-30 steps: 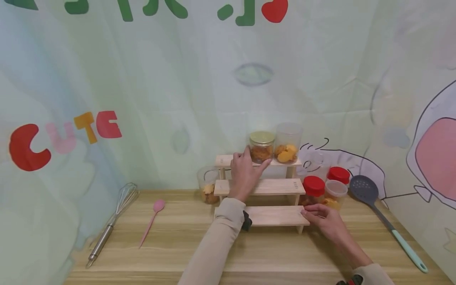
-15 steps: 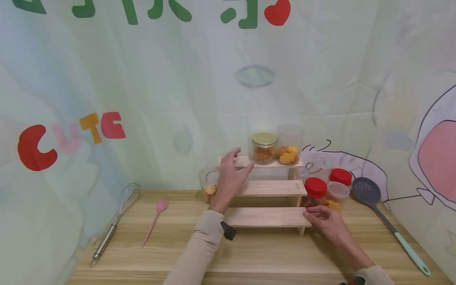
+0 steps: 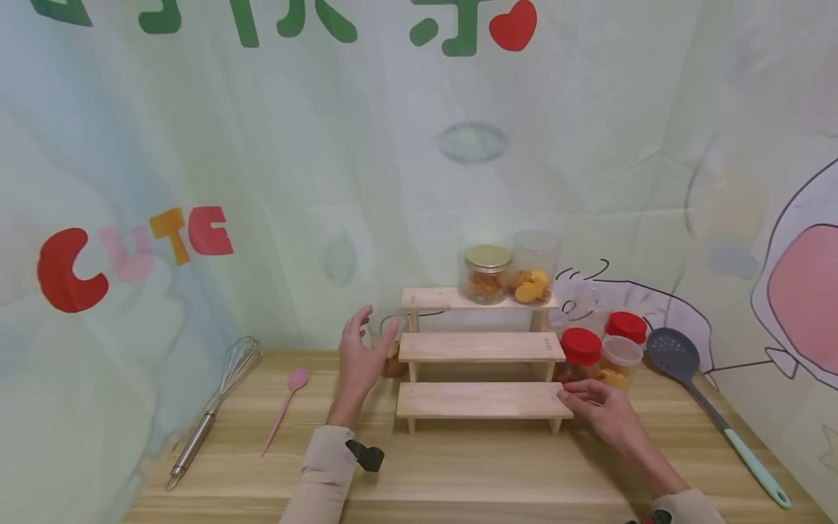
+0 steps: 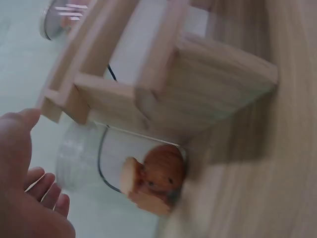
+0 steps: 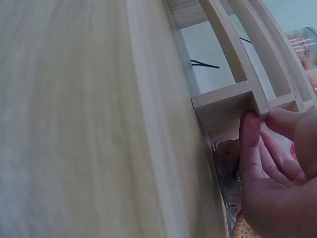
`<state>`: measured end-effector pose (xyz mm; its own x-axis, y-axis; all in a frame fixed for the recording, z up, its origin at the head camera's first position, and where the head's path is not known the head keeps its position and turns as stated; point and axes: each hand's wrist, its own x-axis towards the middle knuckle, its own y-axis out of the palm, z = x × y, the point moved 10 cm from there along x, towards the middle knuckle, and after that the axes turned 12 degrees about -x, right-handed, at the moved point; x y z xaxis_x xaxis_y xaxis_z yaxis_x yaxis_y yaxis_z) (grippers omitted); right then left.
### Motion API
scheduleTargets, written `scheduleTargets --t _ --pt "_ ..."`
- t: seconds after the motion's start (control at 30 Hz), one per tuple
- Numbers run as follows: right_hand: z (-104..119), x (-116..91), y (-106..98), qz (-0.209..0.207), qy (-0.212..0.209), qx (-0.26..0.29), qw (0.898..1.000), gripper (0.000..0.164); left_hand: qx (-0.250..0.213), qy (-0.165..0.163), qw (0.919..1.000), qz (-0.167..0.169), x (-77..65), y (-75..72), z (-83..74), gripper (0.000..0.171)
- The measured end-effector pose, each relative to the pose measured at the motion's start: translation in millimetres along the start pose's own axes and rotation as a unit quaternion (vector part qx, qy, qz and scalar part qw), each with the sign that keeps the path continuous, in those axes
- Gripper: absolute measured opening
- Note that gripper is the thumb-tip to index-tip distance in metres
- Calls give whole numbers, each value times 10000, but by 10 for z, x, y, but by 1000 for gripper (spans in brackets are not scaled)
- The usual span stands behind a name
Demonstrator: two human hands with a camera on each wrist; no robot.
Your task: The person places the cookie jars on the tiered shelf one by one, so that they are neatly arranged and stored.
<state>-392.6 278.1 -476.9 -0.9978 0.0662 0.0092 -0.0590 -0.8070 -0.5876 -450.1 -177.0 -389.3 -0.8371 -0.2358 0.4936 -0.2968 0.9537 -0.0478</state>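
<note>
My left hand is raised with fingers spread, left of a three-step wooden shelf. Just beyond it stands a clear jar of cookies, partly hidden by the hand in the head view; whether they touch I cannot tell. My right hand pinches the right end of the shelf's lowest step between thumb and fingers, as the right wrist view shows. On the top step are a gold-lidded jar of cookies and a taller clear container with cookies, side by side.
Two red-lidded jars and a white-lidded tub stand right of the shelf. Further right, a grey slotted skimmer lies on the wood-grain table. At left lie a pink spoon and a whisk.
My left hand has let go of the gold-lidded jar on the top step and moved left and down, towards the jar beside the shelf. My right hand stays on the lowest step.
</note>
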Motion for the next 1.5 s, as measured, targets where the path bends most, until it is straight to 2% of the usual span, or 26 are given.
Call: scheduleTargets --t 0.3,0.37,0.6,0.73,0.87,1.23,1.43,1.5 --pt "-12 6 42 54 83 43 9999 50 -66 -669 9966 476 -30 25 439 86" --pt "-12 13 53 67 78 58 9999 49 -27 -805 9952 548 -54 38 513 86" --pt "-15 34 36 41 64 142 9999 48 394 -980 9914 767 -147 87 716 78" --pt "-2 22 18 0 26 153 9999 46 52 -1248 9865 1061 -228 152 820 71" --pt "2 23 11 3 5 82 10000 46 -116 -1337 9850 1087 -268 148 845 71" --pt "-25 10 17 45 87 14 10000 49 566 -1422 9840 911 -258 -41 877 79" --pt "-29 21 16 86 142 -42 9999 51 318 -1618 9818 938 -249 -73 844 79" --pt "-21 21 11 89 156 -66 9998 51 185 -1585 9834 866 -217 -88 798 78"
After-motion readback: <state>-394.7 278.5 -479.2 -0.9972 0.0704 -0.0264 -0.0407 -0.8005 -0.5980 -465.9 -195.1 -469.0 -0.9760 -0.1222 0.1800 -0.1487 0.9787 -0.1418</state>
